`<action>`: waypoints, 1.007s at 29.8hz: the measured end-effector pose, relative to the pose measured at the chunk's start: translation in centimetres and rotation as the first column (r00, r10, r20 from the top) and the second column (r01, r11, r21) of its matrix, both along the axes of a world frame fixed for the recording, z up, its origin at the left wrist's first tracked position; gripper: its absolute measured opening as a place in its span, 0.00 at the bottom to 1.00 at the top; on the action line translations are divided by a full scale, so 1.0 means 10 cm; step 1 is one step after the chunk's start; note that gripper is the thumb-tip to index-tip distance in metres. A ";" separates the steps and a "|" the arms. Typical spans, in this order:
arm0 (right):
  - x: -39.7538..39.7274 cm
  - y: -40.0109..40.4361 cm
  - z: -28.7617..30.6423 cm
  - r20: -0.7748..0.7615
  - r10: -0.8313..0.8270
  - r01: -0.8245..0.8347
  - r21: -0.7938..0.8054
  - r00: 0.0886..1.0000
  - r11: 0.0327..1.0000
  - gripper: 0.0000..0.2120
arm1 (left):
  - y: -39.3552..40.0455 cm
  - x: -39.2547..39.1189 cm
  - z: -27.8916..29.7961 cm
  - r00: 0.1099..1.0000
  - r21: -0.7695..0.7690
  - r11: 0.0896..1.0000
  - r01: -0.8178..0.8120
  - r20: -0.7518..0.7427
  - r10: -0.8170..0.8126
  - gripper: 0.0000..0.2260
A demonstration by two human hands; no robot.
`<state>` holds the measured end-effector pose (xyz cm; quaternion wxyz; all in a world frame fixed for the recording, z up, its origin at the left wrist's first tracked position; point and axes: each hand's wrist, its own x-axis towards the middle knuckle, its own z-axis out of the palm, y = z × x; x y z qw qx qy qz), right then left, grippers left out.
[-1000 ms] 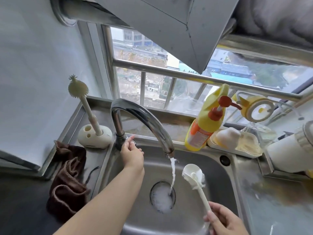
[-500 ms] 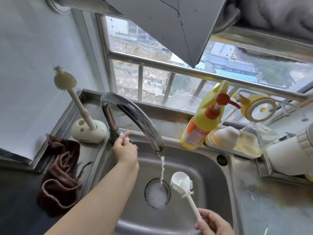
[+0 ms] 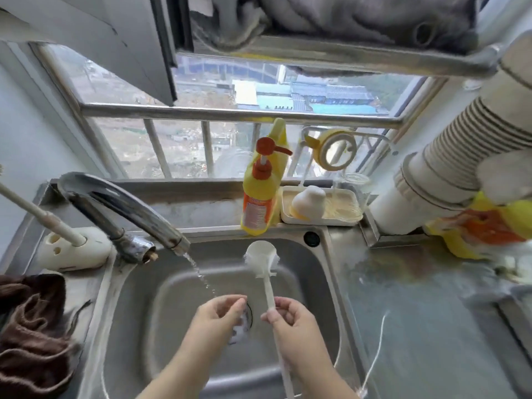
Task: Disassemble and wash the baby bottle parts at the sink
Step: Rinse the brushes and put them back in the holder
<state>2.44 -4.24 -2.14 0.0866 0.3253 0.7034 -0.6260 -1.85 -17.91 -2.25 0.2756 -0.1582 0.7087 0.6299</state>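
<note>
Washing seems barely begun: right hand (image 3: 293,321) fingers pinch the white brush (image 3: 261,259) over the sink (image 3: 325,283), left hand (image 3: 220,312) loosely curled and empty, bottle parts drying on the far tray (image 3: 322,221)

Lying crumpled at the left, brown cloth (image 3: 31,326), leaning against the window ledge, yellow soap bottle (image 3: 263,194), standing stacked at the right, paper cups (image 3: 466,145).
</note>
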 end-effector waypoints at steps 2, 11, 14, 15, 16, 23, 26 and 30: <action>0.05 0.00 0.02 0.006 -0.031 0.032 -0.040 0.999 0.999 0.07 | 0.23 0.01 0.10 0.997 0.068 0.995 0.072 -0.005 -0.072 0.06; 0.57 0.64 0.11 0.072 0.062 -0.074 0.187 0.995 0.980 0.06 | 0.81 0.07 0.11 0.972 0.025 0.972 0.235 -0.029 -0.234 0.03; 0.74 1.20 0.04 0.166 -0.110 -0.006 0.578 0.980 0.816 0.05 | 0.91 0.06 0.07 0.978 0.013 0.979 0.202 -0.054 -0.201 0.03; 0.78 1.36 0.00 0.213 -0.148 -0.019 0.626 0.966 0.780 0.06 | 0.94 0.05 0.07 0.980 0.018 0.981 0.192 -0.055 -0.191 0.02; 0.79 1.49 -0.06 0.284 -0.161 -0.062 0.639 0.945 0.766 0.07 | 0.98 0.05 0.06 0.982 0.026 0.983 0.181 -0.059 -0.179 0.02; 0.65 1.65 -0.35 0.415 -0.084 -0.219 0.630 0.906 0.745 0.09 | 1.06 0.01 0.04 0.996 0.048 0.997 0.060 -0.074 -0.057 0.03; 0.50 1.50 -0.17 0.206 -0.027 -0.110 0.623 0.978 0.774 0.10 | 0.95 0.01 0.08 0.994 0.043 0.999 0.008 -0.106 -0.004 0.03; 0.25 0.99 0.13 -0.129 0.102 -0.031 0.460 0.986 0.887 0.09 | 0.61 0.02 0.19 0.981 -0.044 0.999 -0.004 -0.195 -0.005 0.03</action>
